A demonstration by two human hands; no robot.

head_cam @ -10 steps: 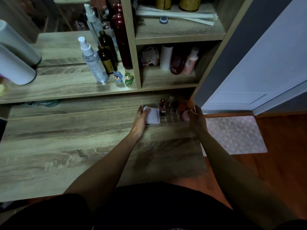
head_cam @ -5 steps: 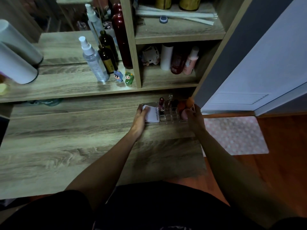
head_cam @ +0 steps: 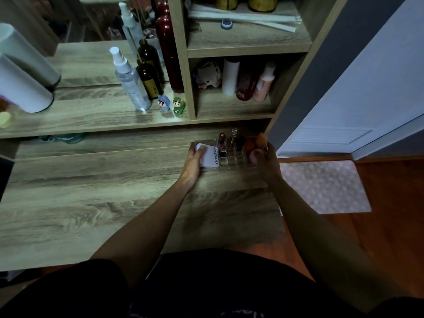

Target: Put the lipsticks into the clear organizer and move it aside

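Note:
The clear organizer (head_cam: 234, 160) sits at the far right of the wooden desk, close under the shelf unit. Lipsticks (head_cam: 222, 144) stand upright in its middle slots, a white compact (head_cam: 210, 156) lies in its left part, and orange and pink sponges (head_cam: 257, 145) fill its right part. My left hand (head_cam: 193, 160) grips the organizer's left end, thumb on the white compact. My right hand (head_cam: 267, 160) grips its right end beside the sponges.
The shelf above holds a spray bottle (head_cam: 129, 80), dark bottles (head_cam: 148, 78), two small figurines (head_cam: 172, 104) and more bottles (head_cam: 247, 81) in the right cubby. A white cylinder (head_cam: 20, 86) lies at left. The desk's right edge meets a pink mat (head_cam: 321, 187) and a door (head_cam: 358, 92).
Both hands have pushed the organizer a little farther back toward the shelf. Their hold on its two ends is unchanged.

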